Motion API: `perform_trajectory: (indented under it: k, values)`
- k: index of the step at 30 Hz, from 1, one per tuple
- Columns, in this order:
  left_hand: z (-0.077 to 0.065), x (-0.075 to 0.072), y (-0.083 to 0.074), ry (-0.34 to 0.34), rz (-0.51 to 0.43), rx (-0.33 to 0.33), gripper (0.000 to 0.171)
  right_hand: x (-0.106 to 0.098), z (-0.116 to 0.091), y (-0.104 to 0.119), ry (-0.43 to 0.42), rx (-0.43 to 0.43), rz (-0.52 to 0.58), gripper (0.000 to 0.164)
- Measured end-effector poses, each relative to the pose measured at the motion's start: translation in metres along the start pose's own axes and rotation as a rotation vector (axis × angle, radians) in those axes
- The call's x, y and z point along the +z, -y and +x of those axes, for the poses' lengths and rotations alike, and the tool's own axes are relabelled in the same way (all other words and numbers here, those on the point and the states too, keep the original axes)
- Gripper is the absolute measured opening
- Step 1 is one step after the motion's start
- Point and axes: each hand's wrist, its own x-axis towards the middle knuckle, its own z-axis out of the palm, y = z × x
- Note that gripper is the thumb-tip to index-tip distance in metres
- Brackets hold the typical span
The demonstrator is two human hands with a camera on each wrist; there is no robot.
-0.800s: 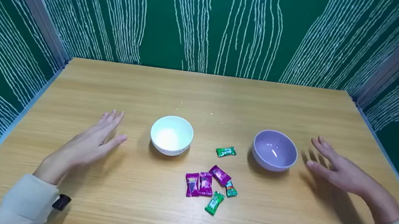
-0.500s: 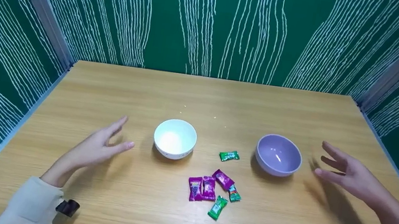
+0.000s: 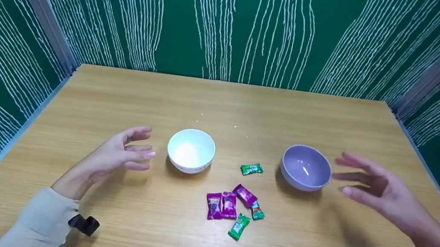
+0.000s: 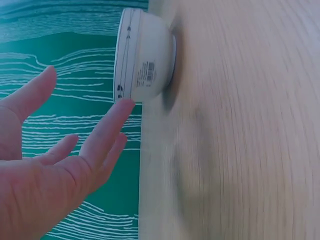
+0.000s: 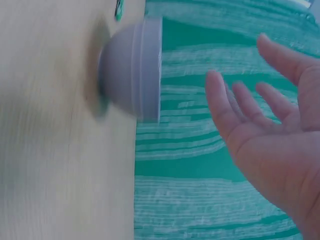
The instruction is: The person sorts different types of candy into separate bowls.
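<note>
A white bowl (image 3: 191, 150) stands upright left of the table's middle, and its side with a barcode label faces the left wrist camera. My left hand (image 3: 121, 152) hovers just left of it, fingers spread and loosely bent, holding nothing. To the right stands a purple bowl (image 3: 306, 168), also upright. Beside its right rim is my right hand (image 3: 379, 187), thumb and fingers apart with nothing between them. Between and in front of the bowls lie purple-wrapped candies (image 3: 228, 205) and green-wrapped candies (image 3: 238, 227). One green candy (image 3: 251, 169) lies apart, nearer the purple bowl.
The wooden table (image 3: 142, 95) is bordered by green walls (image 3: 242, 27) with white wavy lines at the back and both sides. Tiny pale crumbs lie behind the white bowl. Each wrist carries a small black device (image 3: 84, 224) near the sleeve.
Both hands have turned from palm-down to palms facing inward. The left hand has moved right toward the white bowl, and the right hand's fingertips are closer to the purple bowl. Bowls and candies stay put.
</note>
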Motion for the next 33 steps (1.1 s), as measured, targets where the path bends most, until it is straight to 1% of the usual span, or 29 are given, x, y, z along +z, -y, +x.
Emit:
perform_trajectory:
  k: [2,4,6,9,12,15,18,23,26,29,33]
  values:
    - [0.002,0.003,0.002,0.007,-0.038,-0.015,0.092,0.009,-0.001,0.003,0.087,-0.046,0.067,0.066]
    - [0.004,0.006,0.002,0.017,-0.071,-0.027,0.091,0.018,0.001,0.005,0.157,-0.078,0.094,0.066]
    - [0.006,0.009,0.003,0.025,-0.084,-0.036,0.089,0.028,0.004,0.005,0.220,-0.090,0.106,0.065]
    - [0.009,0.015,0.006,0.047,-0.128,-0.051,0.082,0.042,0.008,0.005,0.302,-0.073,0.116,0.064]
    - [0.012,0.020,0.010,0.050,-0.169,-0.080,0.075,0.057,0.012,0.003,0.377,-0.015,0.144,0.063]
    - [0.015,0.024,0.015,0.050,-0.199,-0.116,0.070,0.072,0.014,-0.002,0.430,0.060,0.174,0.062]
    - [0.017,0.029,0.021,0.059,-0.206,-0.136,0.068,0.086,0.016,-0.007,0.441,0.142,0.198,0.062]
    - [0.021,0.036,0.024,0.058,-0.219,-0.119,0.063,0.104,0.022,-0.011,0.402,0.300,0.287,0.075]
    - [0.022,0.038,0.024,0.045,-0.241,-0.107,0.061,0.112,0.026,-0.012,0.380,0.365,0.329,0.079]
    - [0.023,0.039,0.024,0.038,-0.266,-0.097,0.059,0.118,0.031,-0.014,0.354,0.380,0.310,0.078]
    - [0.024,0.040,0.026,0.036,-0.276,-0.102,0.058,0.126,0.038,-0.015,0.322,0.403,0.252,0.075]
